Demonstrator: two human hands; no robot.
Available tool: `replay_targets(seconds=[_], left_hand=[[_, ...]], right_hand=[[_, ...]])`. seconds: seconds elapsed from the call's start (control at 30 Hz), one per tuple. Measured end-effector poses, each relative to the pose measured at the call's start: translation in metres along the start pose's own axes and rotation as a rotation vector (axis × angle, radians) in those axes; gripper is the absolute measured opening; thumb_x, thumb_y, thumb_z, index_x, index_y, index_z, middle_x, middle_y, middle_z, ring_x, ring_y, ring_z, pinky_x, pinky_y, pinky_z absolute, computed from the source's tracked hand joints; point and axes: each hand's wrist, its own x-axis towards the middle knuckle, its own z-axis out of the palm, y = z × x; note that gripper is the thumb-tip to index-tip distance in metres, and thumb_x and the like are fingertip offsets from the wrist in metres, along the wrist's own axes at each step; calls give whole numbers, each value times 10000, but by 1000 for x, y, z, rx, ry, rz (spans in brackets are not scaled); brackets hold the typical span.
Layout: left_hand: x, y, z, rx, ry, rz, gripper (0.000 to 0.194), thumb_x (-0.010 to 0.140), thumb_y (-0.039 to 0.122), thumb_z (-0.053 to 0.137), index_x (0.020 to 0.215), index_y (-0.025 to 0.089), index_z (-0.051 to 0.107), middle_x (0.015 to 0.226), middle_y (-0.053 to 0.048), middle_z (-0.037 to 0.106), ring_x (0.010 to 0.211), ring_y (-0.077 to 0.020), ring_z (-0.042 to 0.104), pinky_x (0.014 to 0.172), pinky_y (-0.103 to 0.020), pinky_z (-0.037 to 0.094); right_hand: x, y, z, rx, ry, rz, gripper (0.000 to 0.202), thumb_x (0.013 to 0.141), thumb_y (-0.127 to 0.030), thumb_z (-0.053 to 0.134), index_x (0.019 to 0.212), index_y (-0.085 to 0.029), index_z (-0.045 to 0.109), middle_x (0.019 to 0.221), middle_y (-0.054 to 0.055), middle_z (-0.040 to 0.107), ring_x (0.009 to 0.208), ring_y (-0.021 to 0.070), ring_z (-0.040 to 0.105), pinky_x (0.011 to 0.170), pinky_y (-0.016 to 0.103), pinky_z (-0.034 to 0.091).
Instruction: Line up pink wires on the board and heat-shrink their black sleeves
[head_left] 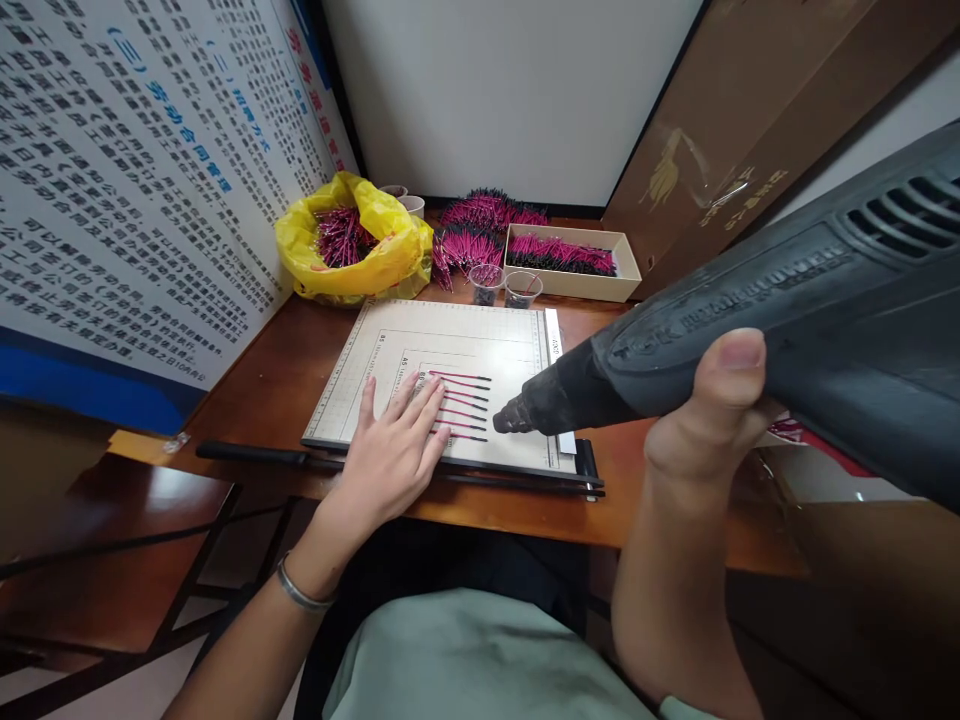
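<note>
My left hand (397,440) lies flat with fingers stretched out on a paper trimmer board (480,335). Its fingertips rest over the left ends of several short red-and-black wires (466,396), laid side by side in a row. The black right ends of the wires stick out past my fingers. In my right hand (712,410) is a dark grey heat gun (720,290), gripped with the thumb along its side. Its narrow nozzle points left and down, just right of the black wire ends and apart from them.
Behind the board stand a yellow plastic bag (405,255) of wires, a box (574,285) of wires, loose wire piles (469,245) and small plastic cups (523,288). The trimmer's black handle (251,453) juts left along the front edge. A printed panel (135,180) borders the left.
</note>
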Motion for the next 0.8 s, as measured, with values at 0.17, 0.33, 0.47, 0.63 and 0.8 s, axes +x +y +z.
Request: replay_targets(seconds=[0.17,0.33,0.47,0.63,0.8], left_hand=[[-6,3,1,12,6,-19,575,1086,378,166,1522,118,434,1572,-72,448,1487,-293,381,1261,-569,-39],[-5,6,0,-2,10,-33,574,1086,371,159,1531,113,414,1578,-64,440,1486,-292,383,1259,-575,-31],[-4,8,-4,-30,55,-49,557,1087,351,177,1524,104,419,1562,-72,466,1481,-291,394,1258,-582,-18],[-2,8,-8,-51,141,-117,545,1085,337,196,1497,97,461,1509,-95,534,1469,-308,413,1252,-610,-6],[10,9,-2,-47,103,-177,557,1075,363,226,1503,87,451,1534,-120,499,1476,-329,399,1242,-657,10]], right_hand=[[-3,1,1,-33,21,42,569,872,-733,538,1143,-263,711,1407,20,597,1472,324,382,1272,600,183],[-6,-2,0,-8,22,60,518,873,-702,576,1137,-278,715,1409,2,600,1483,302,371,1283,564,194],[-5,-5,1,-6,48,59,536,865,-712,582,1131,-266,715,1385,9,620,1483,306,369,1292,560,161],[-4,-7,4,-10,21,54,560,856,-743,560,1093,-266,731,1339,11,650,1456,305,412,1285,562,182],[-4,-6,8,-20,22,53,524,853,-738,570,1002,-269,748,1307,4,667,1441,303,434,1278,559,202]])
